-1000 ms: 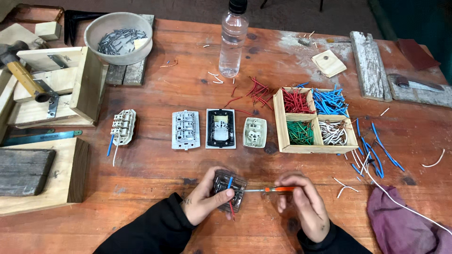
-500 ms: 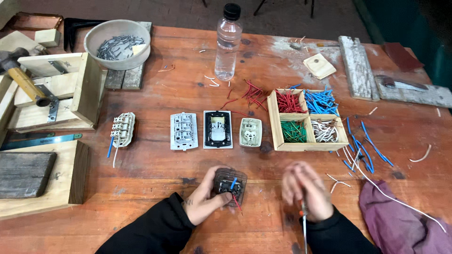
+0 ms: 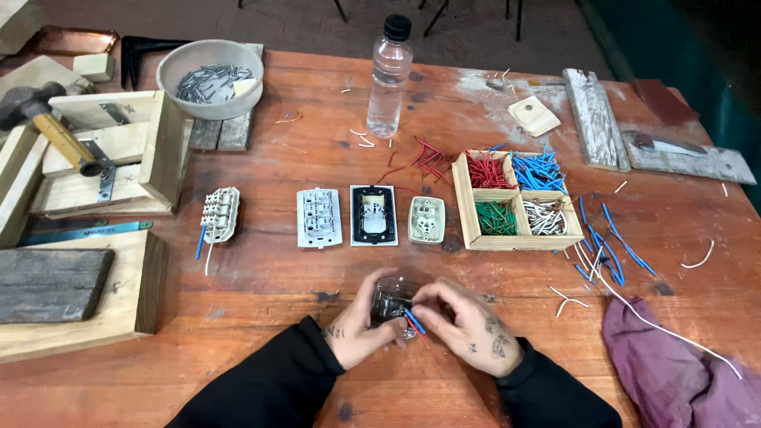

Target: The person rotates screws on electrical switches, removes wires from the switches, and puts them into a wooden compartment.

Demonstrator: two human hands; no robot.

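Hands are gripping a small switch module point(image 3: 392, 305): my left hand point(image 3: 357, 329) is cradling it while my right hand point(image 3: 468, 329) is pinching red and blue wires point(image 3: 412, 321) at 3 o'clock. It looks light and rigid, with springy wires; I am holding the body edges.

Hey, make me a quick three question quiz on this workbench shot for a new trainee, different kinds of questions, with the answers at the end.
1. True or false: the left hand and right hand both grip the small dark electrical module, which has red and blue wires sticking out.
2. Multiple choice: which colour of wire fills the near left compartment of the wooden divided box? A red, B blue, C green, D white.
3. How many switch and socket parts lie in the row across the table, beyond the hands?

Key
1. True.
2. C, the green wires.
3. Four: the wired part, the white plate, the black-centred one and the small socket.
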